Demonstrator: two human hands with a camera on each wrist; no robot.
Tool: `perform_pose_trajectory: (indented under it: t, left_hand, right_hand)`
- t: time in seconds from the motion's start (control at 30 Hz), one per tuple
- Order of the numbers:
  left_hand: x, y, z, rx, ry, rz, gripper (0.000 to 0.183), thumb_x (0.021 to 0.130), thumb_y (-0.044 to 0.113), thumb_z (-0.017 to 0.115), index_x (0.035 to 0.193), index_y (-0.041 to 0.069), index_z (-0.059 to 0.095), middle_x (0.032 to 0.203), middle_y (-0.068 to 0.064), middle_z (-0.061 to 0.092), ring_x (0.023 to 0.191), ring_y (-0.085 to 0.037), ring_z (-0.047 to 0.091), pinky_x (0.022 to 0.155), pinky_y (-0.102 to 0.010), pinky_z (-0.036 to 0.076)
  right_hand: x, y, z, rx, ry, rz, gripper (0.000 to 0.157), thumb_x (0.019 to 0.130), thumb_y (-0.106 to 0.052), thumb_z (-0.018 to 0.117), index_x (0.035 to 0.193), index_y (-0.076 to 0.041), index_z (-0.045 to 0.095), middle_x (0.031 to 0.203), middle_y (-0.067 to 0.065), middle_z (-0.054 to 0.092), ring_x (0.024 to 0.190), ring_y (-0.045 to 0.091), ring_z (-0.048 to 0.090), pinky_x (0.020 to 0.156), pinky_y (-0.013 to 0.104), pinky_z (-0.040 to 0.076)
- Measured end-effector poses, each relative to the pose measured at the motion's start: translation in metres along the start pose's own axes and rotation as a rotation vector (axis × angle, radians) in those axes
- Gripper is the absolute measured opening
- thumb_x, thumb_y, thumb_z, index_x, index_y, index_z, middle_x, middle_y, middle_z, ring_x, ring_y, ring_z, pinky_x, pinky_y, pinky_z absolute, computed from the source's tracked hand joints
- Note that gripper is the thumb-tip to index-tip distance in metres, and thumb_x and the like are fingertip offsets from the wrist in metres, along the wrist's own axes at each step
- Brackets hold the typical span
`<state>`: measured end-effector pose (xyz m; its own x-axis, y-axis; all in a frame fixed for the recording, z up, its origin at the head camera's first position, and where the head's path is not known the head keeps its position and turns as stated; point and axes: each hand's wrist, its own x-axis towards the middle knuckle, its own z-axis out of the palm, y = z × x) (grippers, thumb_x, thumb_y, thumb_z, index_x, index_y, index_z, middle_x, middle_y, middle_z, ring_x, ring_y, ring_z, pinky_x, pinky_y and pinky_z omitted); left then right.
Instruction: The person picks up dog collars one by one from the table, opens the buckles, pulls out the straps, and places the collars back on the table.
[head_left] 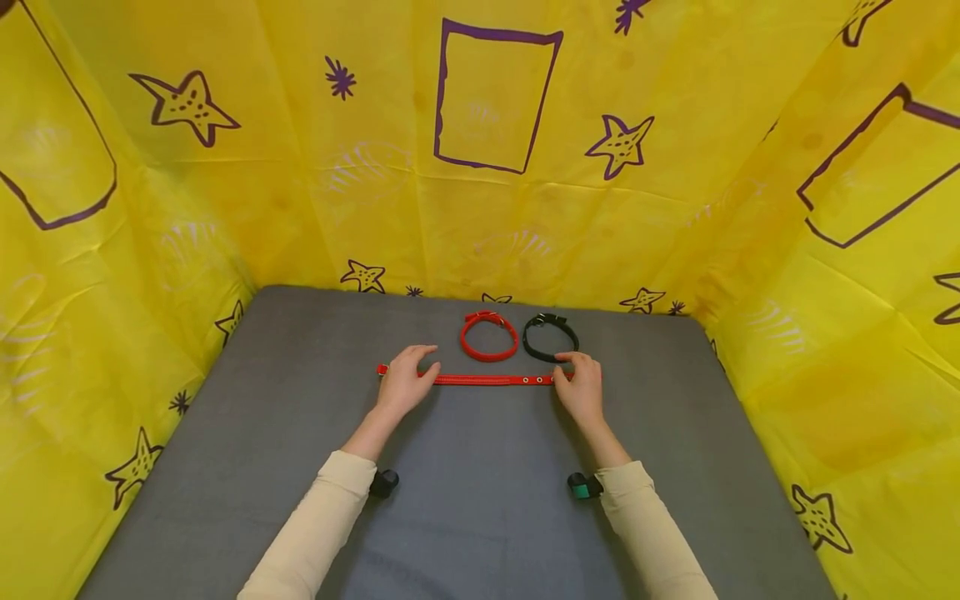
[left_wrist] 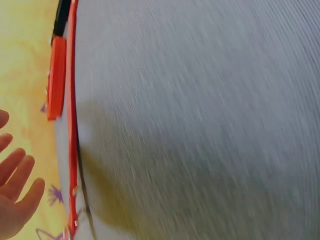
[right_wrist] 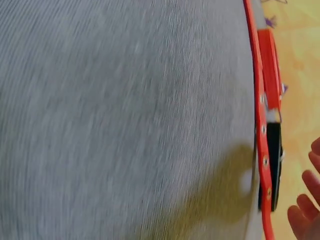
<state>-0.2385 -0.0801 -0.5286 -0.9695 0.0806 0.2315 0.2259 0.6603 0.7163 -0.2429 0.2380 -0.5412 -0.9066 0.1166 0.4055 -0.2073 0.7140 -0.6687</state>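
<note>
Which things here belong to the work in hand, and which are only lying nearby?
Probably in the work:
straight red collar
left hand, at one end of it
right hand, towards the other end

Probably just lying nearby:
looped red collar, behind the straight one
looped black collar, beside the red loop

We log a red strap (head_left: 480,380) with silvery eyelets (head_left: 539,380), red loop (head_left: 488,357), black loop (head_left: 527,337); grey tabletop (head_left: 480,500); yellow cloth (head_left: 300,217) patterned in purple-outlined stars (head_left: 191,107); cream sleeves (head_left: 311,525).
</note>
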Motion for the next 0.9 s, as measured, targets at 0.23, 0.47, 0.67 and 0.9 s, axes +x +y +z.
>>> perform_pose_trajectory:
  t: [0.23,0.47,0.67,0.9]
  left_hand:
    - [0.01,0.011,0.017,-0.244,-0.059,-0.091,0.042,0.093,0.015,0.066,0.13,-0.002,0.058,0.128,-0.018,0.061,0.111,-0.034,0.061,0.092,-0.047,0.049]
    - [0.021,0.016,0.031,-0.357,-0.152,-0.241,0.053,0.094,0.024,0.066,0.14,0.004,0.05,0.136,-0.016,0.056,0.12,-0.03,0.056,0.094,-0.046,0.048]
    - [0.029,0.016,0.041,-0.495,-0.186,-0.356,0.061,0.094,0.025,0.066,0.147,0.006,0.041,0.147,-0.017,0.043,0.13,-0.032,0.046,0.102,-0.048,0.042]
    - [0.037,0.018,0.05,-0.632,-0.206,-0.41,0.07,0.093,0.023,0.065,0.152,0.005,0.03,0.154,-0.018,0.031,0.138,-0.034,0.033,0.11,-0.048,0.032]
  right_hand:
    - [0.003,-0.015,0.015,0.105,-0.131,0.179,0.025,0.086,-0.007,0.064,0.11,-0.004,0.071,0.113,0.017,0.066,0.102,0.034,0.059,0.091,0.046,0.044]
    - [0.012,-0.027,0.026,0.238,-0.228,0.288,0.032,0.091,-0.007,0.063,0.122,0.0,0.064,0.117,0.018,0.066,0.106,0.031,0.062,0.091,0.043,0.047]
    - [0.021,-0.034,0.037,0.414,-0.29,0.381,0.043,0.093,-0.001,0.057,0.134,0.007,0.051,0.132,0.025,0.055,0.12,0.035,0.053,0.101,0.044,0.042]
    - [0.028,-0.036,0.05,0.526,-0.316,0.466,0.052,0.092,0.0,0.055,0.142,0.009,0.04,0.142,0.027,0.044,0.131,0.037,0.042,0.108,0.045,0.035]
